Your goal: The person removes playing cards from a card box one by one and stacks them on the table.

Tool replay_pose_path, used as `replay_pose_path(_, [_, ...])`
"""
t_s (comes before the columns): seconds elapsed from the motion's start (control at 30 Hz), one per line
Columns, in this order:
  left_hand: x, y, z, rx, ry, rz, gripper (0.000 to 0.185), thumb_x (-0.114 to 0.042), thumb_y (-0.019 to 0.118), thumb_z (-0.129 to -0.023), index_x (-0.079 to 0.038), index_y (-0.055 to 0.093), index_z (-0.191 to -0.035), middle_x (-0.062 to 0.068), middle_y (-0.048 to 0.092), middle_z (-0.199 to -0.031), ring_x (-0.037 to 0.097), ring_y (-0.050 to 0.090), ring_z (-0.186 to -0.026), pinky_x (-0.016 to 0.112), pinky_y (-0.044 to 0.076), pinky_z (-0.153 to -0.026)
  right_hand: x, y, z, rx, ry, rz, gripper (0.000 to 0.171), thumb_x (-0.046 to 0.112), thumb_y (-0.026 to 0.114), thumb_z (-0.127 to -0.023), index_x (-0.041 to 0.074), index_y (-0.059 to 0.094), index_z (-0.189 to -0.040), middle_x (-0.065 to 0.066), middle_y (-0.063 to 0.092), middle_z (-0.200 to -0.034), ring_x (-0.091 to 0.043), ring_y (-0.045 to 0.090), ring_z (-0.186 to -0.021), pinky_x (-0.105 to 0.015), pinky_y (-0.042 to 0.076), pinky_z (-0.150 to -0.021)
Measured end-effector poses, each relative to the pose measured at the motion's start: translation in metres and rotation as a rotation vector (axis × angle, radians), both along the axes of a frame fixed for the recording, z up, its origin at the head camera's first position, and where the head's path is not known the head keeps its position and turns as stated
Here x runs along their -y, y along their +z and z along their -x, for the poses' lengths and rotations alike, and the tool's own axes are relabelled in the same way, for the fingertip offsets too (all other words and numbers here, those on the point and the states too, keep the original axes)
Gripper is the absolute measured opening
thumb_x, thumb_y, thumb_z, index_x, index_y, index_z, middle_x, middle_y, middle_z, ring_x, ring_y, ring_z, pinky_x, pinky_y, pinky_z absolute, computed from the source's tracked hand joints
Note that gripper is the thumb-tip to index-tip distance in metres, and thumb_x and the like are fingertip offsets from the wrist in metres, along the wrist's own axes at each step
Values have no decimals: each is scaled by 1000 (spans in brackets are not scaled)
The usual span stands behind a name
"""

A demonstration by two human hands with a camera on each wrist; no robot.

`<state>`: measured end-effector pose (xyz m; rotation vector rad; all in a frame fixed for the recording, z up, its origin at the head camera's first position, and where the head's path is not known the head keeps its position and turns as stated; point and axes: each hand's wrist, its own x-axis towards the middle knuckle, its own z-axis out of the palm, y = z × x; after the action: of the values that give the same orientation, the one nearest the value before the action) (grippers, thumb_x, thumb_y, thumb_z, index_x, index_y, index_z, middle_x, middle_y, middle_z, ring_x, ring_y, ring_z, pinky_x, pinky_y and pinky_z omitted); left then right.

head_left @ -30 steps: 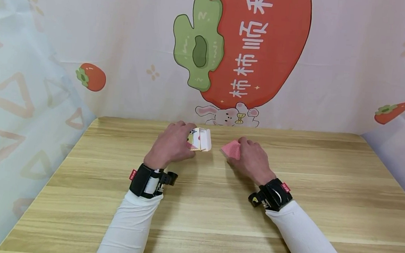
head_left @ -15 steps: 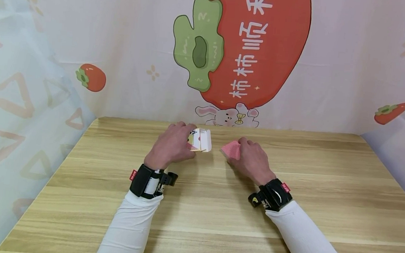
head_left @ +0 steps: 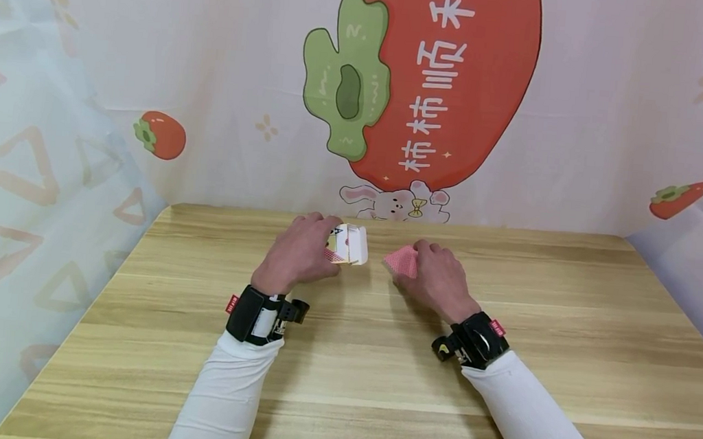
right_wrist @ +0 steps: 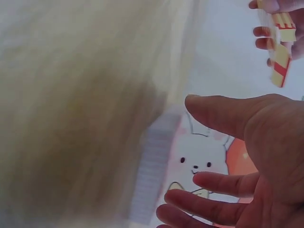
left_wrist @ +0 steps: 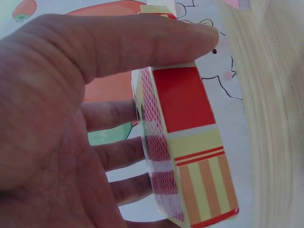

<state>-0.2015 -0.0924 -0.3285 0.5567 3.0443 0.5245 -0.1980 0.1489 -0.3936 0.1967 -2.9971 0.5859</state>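
Two hands work above the table (head_left: 341, 356), just left and right of frame centre. The left hand (head_left: 295, 256) grips the card box (left_wrist: 187, 142) between thumb and fingers (flap end open). The right hand (head_left: 437, 274) holds the card deck (head_left: 401, 259) on edge against the wood; its fingers look only loosely curled. Risk: a slack hold may let cards slide and fan out.
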Motion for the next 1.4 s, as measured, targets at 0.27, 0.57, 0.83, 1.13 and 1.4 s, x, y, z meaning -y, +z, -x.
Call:
replay_pose_path(0.27, [-3, -2, 0, -3, -14, 19, 72, -17, 85, -74, -7, 57, -140, 16, 59, -124, 33, 53, -111, 46, 52, -84, 0, 22, -7, -73, 98, 35, 56, 35, 81, -86, 0, 64, -126, -19, 67, -116, -34, 61, -99, -48, 53, -84])
replay_pose_path(0.57, [-11, 1, -2, 15, -52, 28, 74, -17, 85, -75, -9, 55, -142, 14, 58, -126, 32, 53, -111, 45, 50, -87, 8, 47, -23, -323, 363, 185, 25, 16, 82, -86, 6, 72, -107, -6, 71, -102, -24, 62, -95, -41, 52, -81])
replay_pose_path(0.83, [-19, 8, -11, -3, -115, -11, 71, -20, 87, -74, -11, 58, -139, 10, 59, -121, 27, 52, -105, 39, 51, -83, 14, 55, -31, -201, 413, 449, 16, 11, 76, -90, 7, 73, -105, 0, 68, -97, -17, 59, -84, -34, 51, -71])
replay_pose_path(1.13, [-25, 16, -19, -61, -155, -26, 74, -21, 87, -75, -11, 55, -141, 9, 58, -124, 28, 51, -107, 38, 49, -84, 16, 59, -33, -130, 286, 456, 9, 15, 74, -92, 11, 74, -100, 2, 68, -87, -18, 57, -80, -34, 48, -69])
replay_pose_path(1.4, [-31, 19, -24, -144, -179, 14, 73, -23, 88, -75, -11, 57, -140, 10, 60, -125, 31, 52, -110, 39, 52, -84, 16, 57, -32, -113, 233, 492, 11, 16, 77, -91, 8, 76, -97, 0, 69, -83, -17, 59, -72, -30, 48, -60])
